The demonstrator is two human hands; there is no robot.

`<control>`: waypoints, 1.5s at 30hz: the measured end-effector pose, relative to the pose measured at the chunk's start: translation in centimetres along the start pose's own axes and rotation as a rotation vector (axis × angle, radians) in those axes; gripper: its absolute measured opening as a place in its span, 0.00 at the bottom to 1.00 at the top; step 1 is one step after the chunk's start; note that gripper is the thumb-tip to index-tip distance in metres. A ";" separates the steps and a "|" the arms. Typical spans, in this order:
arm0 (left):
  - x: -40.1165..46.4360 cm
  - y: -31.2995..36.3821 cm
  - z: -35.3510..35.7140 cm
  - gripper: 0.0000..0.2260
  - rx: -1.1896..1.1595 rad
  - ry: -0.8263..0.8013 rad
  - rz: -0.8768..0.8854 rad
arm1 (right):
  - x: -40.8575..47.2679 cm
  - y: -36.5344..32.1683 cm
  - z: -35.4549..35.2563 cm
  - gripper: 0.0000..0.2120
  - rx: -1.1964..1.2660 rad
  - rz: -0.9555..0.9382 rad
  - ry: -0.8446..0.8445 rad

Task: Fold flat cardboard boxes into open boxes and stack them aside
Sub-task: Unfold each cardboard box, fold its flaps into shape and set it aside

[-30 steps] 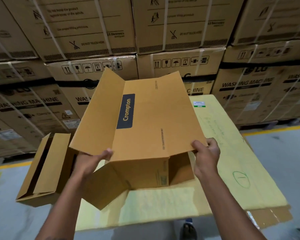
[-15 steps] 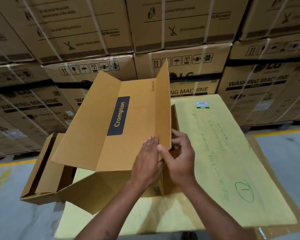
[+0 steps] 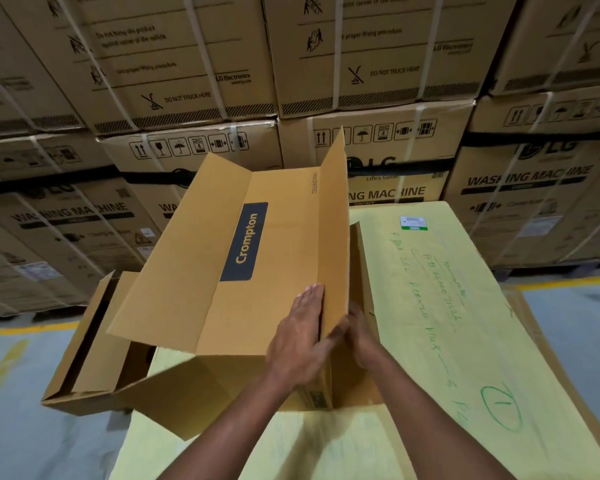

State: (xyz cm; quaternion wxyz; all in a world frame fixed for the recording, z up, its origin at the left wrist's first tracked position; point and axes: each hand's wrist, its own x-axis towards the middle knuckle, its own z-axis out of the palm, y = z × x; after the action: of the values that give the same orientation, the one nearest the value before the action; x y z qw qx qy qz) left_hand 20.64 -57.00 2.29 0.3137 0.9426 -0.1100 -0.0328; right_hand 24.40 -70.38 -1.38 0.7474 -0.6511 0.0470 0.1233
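Since half a second ago my left hand [image 3: 300, 341] lies flatter on the Crompton box [image 3: 229, 258]; right hand [image 3: 359, 336] half hidden behind its raised flap [image 3: 335, 237], grip unclear; folded box [image 3: 87, 351] off the yellow sheet's [image 3: 447, 323] left edge.

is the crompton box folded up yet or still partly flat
Partly folded: the Crompton box has one panel standing upright between left hand and right hand; others lie splayed.

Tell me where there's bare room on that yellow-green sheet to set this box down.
Free: the yellow-green sheet right of the Crompton box, between the white label and the green circle; also its near strip below the forearms. Crowded: the left side, where the box, both hands and an already folded box sit.
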 end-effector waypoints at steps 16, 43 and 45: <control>3.6 0.0 3.3 0.38 0.244 -0.034 0.132 | -14.8 8.2 -3.6 0.21 0.131 -0.124 0.211; 4.0 -9.0 -6.4 0.40 0.596 -0.617 0.314 | -2.2 -4.0 -5.8 0.12 0.215 0.264 0.712; 4.2 -5.8 -8.7 0.46 0.521 -0.914 0.057 | -2.5 -1.8 -4.6 0.11 0.267 0.260 0.817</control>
State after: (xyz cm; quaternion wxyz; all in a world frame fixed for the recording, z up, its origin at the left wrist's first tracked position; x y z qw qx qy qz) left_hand 26.95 -48.37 5.80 -0.0101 0.8756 -0.2656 -0.4034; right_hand 22.80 -75.48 0.26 0.7232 -0.5330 0.4353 -0.0584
